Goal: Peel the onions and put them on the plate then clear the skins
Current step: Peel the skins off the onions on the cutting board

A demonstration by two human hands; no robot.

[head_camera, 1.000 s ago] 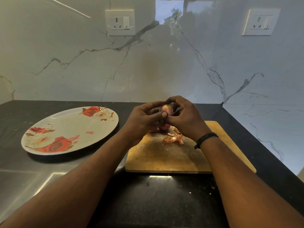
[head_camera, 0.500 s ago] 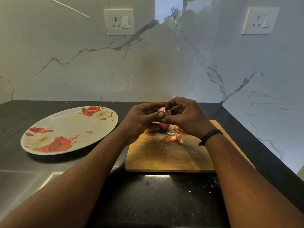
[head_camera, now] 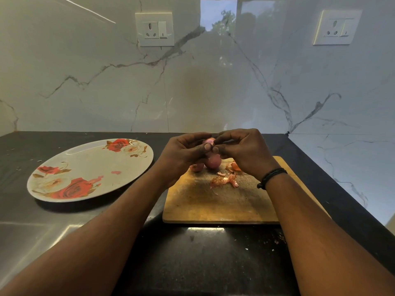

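Both hands grasp one onion (head_camera: 209, 141) above the board's (head_camera: 213, 201) far edge: left hand (head_camera: 183, 152) cradling, right hand (head_camera: 241, 150) pinching skin. Best to peel downward in strips, dropping them onto the skins (head_camera: 224, 180); plate (head_camera: 89, 169) waits left.

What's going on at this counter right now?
A person is peeling a small onion, held up between the left hand and right hand above the cutting board. Two more onions and loose skins lie on the board. The floral plate holds no onions yet.
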